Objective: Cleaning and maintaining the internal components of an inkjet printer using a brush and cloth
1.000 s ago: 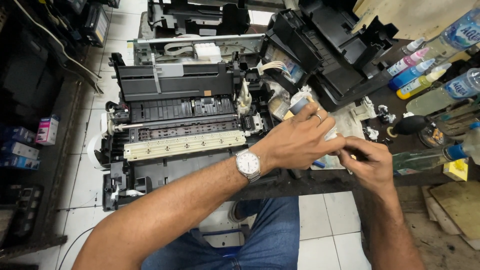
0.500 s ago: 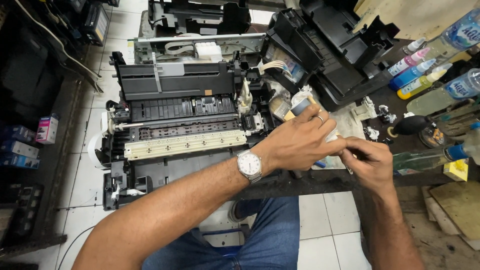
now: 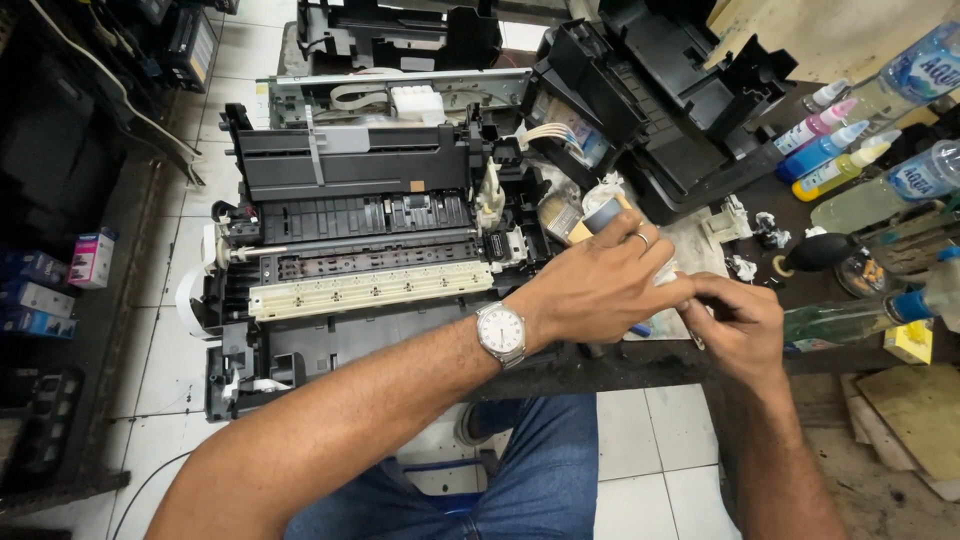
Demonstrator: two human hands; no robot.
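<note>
Small pale part (image 3: 668,283) pinched between both hands at the front edge of a dark workbench (image 3: 640,360), just right of an opened printer chassis (image 3: 350,250).

Compared with the frames a moment earlier, almost nothing has shifted — the left hand (image 3: 600,285) and right hand (image 3: 740,325) stay closed together over the same spot, which suggests fine, stationary work rather than a reach. Left fingers are curled narrow around the part; right fingertips (image 3: 698,300) are pinched tight beside them, touching. What the part is cannot be made out — the fingers cover most of it. A grey roll (image 3: 602,213) shows just behind the left hand, and ink bottles (image 3: 825,155) lie at the upper right.
</note>
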